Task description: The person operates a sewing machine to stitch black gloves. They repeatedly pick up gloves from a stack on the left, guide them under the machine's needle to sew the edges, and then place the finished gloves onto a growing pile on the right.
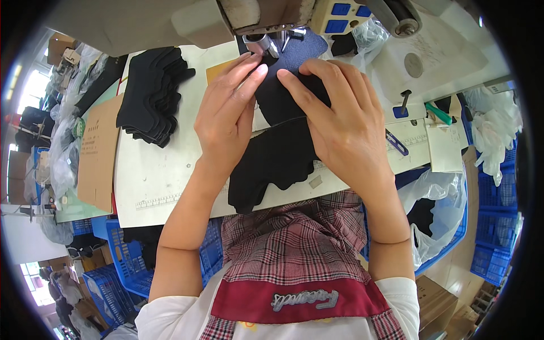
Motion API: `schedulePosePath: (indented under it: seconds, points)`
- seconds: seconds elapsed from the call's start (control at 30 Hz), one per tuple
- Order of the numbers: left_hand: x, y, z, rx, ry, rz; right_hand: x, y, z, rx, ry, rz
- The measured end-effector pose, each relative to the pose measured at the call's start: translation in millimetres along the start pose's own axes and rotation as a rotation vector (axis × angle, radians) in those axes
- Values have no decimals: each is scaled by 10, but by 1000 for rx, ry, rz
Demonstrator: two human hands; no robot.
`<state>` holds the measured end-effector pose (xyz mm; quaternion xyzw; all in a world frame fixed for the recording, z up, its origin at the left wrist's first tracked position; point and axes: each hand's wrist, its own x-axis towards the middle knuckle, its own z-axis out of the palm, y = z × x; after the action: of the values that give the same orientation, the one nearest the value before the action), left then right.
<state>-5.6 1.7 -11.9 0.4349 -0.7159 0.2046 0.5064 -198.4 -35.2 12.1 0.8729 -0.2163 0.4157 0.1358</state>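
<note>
Lying under right-hand fingers (324, 69), curve-edged plain black cloth (280, 103).

The black cloth (276, 154) looks matt, the tabletop (161, 170) smooth, the plastic bag (450, 191) glossy.

Bright window (33, 93) at left; beige floor (455, 269) at right.

From where I stand, there's good room on the white table (164, 175) between the stack of black cloth (150, 93) and the left arm. A hand could slide through there. Going up is hard, because the big sewing machine (198, 22) hangs over the top. Its shiny metal part (262, 46) pokes down right by the left hand (225, 107). A purple cutter (396, 142) lies near the right hand (350, 122).
</note>
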Motion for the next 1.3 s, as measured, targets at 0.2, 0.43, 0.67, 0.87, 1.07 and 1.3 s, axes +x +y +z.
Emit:
schedulePosePath:
  seconds: [0.2,0.43,0.67,0.87,1.07,1.3]
  points:
    - [2,-26,54,10,34,-32,24,37,88,-32,64,-10]
    - [-19,10,102,42,56,-80,35,84,153,-31,121,-16]
    - [26,147,157,211,74,-89,22,109,197,4,189,-29]
    - [51,196,164,248,47,-94,1,104,199,8,205,-34]
    - [85,196,165,267,3,-132,25,156,277,-24,286,-55]
    - [115,122,187,278,-5,-126,54,239,400,25,354,-25]
